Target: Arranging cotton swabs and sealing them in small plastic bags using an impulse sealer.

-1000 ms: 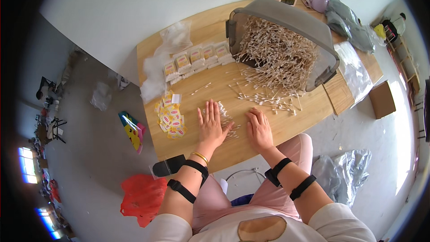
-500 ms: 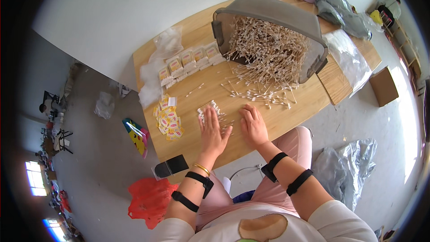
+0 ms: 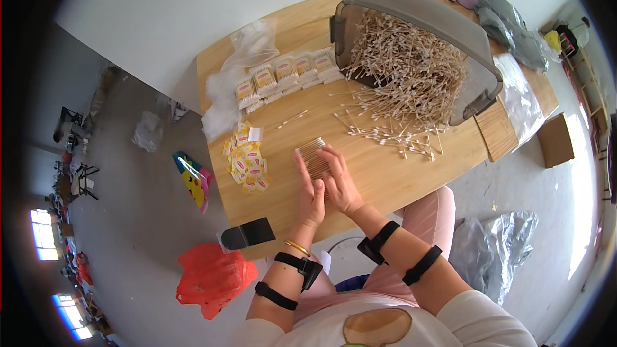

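Note:
A row of cotton swabs (image 3: 311,153) lies on the wooden table, lined up side by side between my hands. My left hand (image 3: 311,200) stands on edge along the left side of the row, its fingers straight. From the right, my right hand (image 3: 344,187) rests against the swabs, fingers stretched out and slightly bent; its fingertips partly cover them. To the left is a loose pile of small yellow and white cards (image 3: 248,160). Further up, loose swabs (image 3: 402,135) spill from a tipped grey translucent bin (image 3: 418,9) full of swabs.
Packed bundles of swabs (image 3: 265,81) stand in a row beside clear plastic bags (image 3: 222,96). A black flat item (image 3: 247,234) lies at the table's near left corner, above a red plastic bag (image 3: 215,276). A cardboard box (image 3: 555,141) sits on the floor at right.
My right hand has moved left against the swabs, and my left hand has turned onto its edge. The swabs between them now lie in a neater row. The view has shifted slightly.

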{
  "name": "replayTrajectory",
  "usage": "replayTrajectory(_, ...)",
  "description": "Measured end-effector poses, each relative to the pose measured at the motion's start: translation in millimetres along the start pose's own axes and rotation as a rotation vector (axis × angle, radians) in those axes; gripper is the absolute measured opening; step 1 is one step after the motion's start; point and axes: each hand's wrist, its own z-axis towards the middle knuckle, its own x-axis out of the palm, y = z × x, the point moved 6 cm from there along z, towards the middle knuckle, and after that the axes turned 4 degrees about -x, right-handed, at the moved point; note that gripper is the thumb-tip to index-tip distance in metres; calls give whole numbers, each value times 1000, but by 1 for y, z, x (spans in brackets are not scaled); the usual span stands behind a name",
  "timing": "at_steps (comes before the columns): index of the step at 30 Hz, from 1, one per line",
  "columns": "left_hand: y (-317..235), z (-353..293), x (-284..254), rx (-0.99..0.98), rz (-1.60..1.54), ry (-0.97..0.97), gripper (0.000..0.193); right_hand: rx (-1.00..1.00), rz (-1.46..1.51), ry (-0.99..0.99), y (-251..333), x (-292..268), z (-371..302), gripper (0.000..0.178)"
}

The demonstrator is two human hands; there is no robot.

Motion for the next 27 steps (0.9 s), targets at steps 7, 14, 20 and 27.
replayTrajectory(7,11,25,-27,-43,-25,-121,101,-6,-83,-88,-14,-17,26,45)
replayTrajectory(14,14,43,-10,66,7,-124,94,-40,-85,-101,-21,-4,44,43)
replayTrajectory(20,17,67,-7,31,0,-149,89,74,-104,-29,-33,4,75,38)
replayTrajectory(27,9,33,-25,0,-64,-129,94,129,30,-97,-31,-29,42,40)
